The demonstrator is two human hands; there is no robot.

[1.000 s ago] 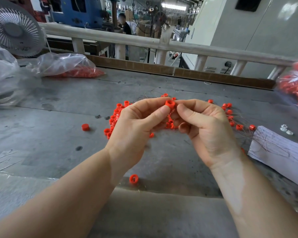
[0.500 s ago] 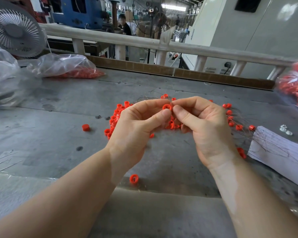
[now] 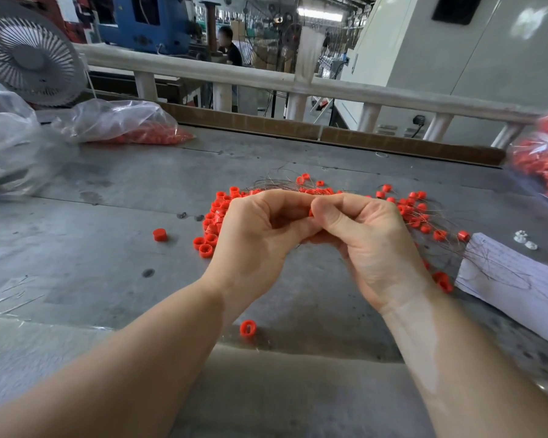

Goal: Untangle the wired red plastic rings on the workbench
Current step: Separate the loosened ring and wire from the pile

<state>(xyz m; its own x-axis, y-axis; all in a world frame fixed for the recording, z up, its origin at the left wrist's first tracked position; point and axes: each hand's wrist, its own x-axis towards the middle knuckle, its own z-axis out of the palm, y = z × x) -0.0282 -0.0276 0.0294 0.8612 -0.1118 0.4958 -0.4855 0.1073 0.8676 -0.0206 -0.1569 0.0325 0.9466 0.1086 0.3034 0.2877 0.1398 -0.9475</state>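
A tangle of small red plastic rings (image 3: 217, 216) strung on thin wires (image 3: 276, 181) lies on the grey workbench (image 3: 108, 248), spread behind and beside my hands. My left hand (image 3: 260, 238) and my right hand (image 3: 367, 238) meet fingertip to fingertip above the pile. Together they pinch one red ring (image 3: 310, 212), almost wholly hidden between the fingers. More wired rings (image 3: 418, 213) trail to the right of my right hand. Loose single rings lie at the left (image 3: 159, 234), near the front edge (image 3: 247, 327) and by my right wrist (image 3: 442, 281).
Clear plastic bags with red rings lie at the back left (image 3: 124, 124) and far right (image 3: 541, 162). A white paper sheet (image 3: 516, 279) with wires on it sits at the right, small white parts (image 3: 524, 240) beside it. A fan (image 3: 29, 55) stands back left, behind another clear bag (image 3: 4, 147). A railing (image 3: 266, 80) borders the bench.
My hands have closed tighter together and dropped slightly; the red ring that showed between my fingertips is now nearly covered by them.
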